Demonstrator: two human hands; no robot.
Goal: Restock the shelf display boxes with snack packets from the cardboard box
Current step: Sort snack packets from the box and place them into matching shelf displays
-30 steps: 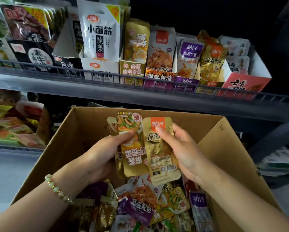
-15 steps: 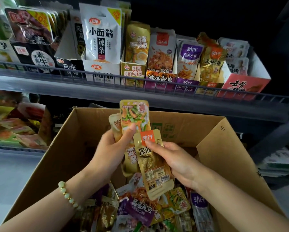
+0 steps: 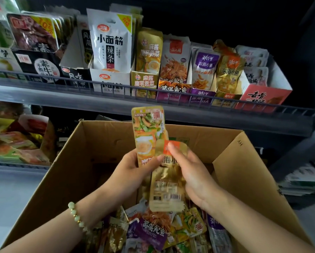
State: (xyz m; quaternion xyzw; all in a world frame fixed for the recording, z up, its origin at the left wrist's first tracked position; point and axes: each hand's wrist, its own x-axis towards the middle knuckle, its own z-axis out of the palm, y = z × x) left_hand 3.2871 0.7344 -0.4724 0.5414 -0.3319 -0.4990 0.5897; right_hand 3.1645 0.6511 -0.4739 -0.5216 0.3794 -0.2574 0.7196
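Two hands, left (image 3: 133,172) and right (image 3: 195,178); two held packets, one green-and-yellow (image 3: 148,132), one gold (image 3: 168,190); one cardboard box (image 3: 83,161) holding loose packets (image 3: 153,232) too jumbled to count; one bead bracelet (image 3: 77,216); about nine display boxes (image 3: 143,83) along one upper shelf (image 3: 61,99).

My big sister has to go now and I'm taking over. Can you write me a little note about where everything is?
Left hand: holds the green-and-orange vegetable packet upright above the cardboard box.
Right hand: fingers pinch the gold fish packet, which overlaps the other one.
Done: both packets are lifted out of the box.
Left: neither is on the shelf yet. Matching display boxes look to be the gold vegetable box and the gold fish box. Many loose packets remain in the box.
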